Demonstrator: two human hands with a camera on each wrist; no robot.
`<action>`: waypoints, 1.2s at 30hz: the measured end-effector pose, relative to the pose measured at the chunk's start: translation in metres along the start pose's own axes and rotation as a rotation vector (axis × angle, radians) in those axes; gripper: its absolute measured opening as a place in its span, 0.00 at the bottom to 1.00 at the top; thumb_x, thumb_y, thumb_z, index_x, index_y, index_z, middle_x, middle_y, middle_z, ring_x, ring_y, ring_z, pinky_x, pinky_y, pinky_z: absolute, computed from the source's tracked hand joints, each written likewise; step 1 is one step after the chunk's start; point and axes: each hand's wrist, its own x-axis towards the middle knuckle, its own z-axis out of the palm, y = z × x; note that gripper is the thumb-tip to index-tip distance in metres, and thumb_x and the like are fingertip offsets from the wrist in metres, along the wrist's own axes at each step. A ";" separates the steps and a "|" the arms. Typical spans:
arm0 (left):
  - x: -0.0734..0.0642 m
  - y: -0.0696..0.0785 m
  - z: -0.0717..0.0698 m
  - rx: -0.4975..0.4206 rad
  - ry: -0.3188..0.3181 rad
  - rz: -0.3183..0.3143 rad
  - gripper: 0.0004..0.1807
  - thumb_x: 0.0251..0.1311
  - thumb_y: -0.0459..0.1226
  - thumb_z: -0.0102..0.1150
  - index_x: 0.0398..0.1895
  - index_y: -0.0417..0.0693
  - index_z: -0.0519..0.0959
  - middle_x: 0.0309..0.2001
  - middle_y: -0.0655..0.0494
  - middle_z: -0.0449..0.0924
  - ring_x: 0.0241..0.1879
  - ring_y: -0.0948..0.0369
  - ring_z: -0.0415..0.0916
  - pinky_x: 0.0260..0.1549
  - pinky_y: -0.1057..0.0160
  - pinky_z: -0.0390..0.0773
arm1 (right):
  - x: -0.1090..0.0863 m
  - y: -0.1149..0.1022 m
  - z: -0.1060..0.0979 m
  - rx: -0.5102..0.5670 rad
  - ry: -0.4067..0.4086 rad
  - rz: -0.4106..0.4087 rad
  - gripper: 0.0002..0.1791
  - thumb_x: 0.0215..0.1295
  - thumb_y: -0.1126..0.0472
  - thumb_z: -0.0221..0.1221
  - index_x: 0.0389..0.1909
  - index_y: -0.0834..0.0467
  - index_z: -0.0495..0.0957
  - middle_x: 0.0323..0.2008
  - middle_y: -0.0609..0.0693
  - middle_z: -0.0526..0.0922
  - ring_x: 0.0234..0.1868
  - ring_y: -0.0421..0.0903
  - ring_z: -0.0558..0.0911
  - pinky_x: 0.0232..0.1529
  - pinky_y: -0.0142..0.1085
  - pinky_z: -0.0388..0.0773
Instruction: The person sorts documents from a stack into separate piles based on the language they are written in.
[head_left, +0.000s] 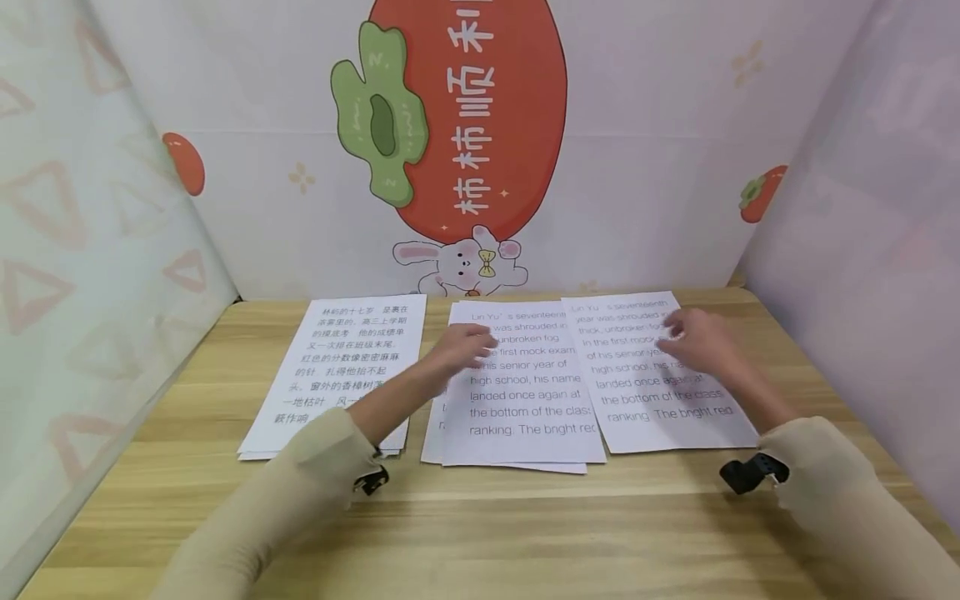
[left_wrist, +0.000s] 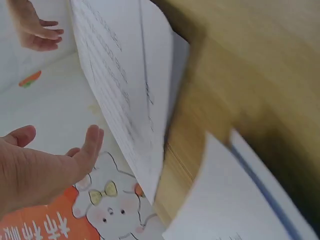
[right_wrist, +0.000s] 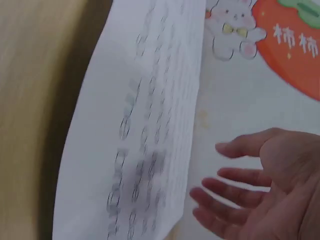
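My left hand [head_left: 459, 350] is over the upper left part of the middle stack of printed sheets [head_left: 525, 417], its fingers loosely bent and nothing between them. In the left wrist view, that hand [left_wrist: 42, 170] hovers above the paper with thumb and fingers spread. Over the right-hand sheet [head_left: 645, 400] of English text is my right hand [head_left: 703, 340], also holding nothing. The right wrist view shows the same hand [right_wrist: 280, 185] with its fingers apart, clear of the sheet's surface. The right sheet's left edge meets the middle stack, whose lower sheets stick out unevenly.
To the left lies another stack of sheets [head_left: 345, 367] with Chinese text, partly covered by my left forearm. All the paper rests on a wooden table [head_left: 510, 533]. A printed backdrop [head_left: 637, 208] with a persimmon and a rabbit stands behind, and side panels [head_left: 862, 250] flank the table.
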 end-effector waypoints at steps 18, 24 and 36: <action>-0.009 -0.035 -0.072 -0.069 0.153 -0.154 0.26 0.72 0.37 0.51 0.70 0.33 0.70 0.63 0.38 0.74 0.61 0.47 0.74 0.63 0.55 0.79 | 0.011 -0.060 0.043 0.436 -0.248 0.093 0.25 0.69 0.64 0.64 0.59 0.77 0.74 0.49 0.68 0.85 0.40 0.52 0.89 0.44 0.42 0.89; -0.010 -0.033 -0.070 -0.119 0.136 -0.187 0.25 0.74 0.37 0.50 0.69 0.32 0.71 0.60 0.37 0.77 0.56 0.49 0.80 0.58 0.58 0.82 | 0.012 -0.068 0.049 0.527 -0.261 0.127 0.24 0.68 0.67 0.63 0.58 0.78 0.73 0.44 0.67 0.87 0.38 0.51 0.90 0.44 0.41 0.89; -0.007 -0.034 -0.064 -0.196 0.120 -0.226 0.25 0.71 0.35 0.52 0.67 0.31 0.70 0.56 0.36 0.81 0.49 0.50 0.85 0.52 0.58 0.86 | 0.020 -0.073 0.055 0.760 -0.360 0.283 0.28 0.73 0.69 0.58 0.68 0.77 0.63 0.49 0.68 0.87 0.45 0.53 0.90 0.49 0.43 0.88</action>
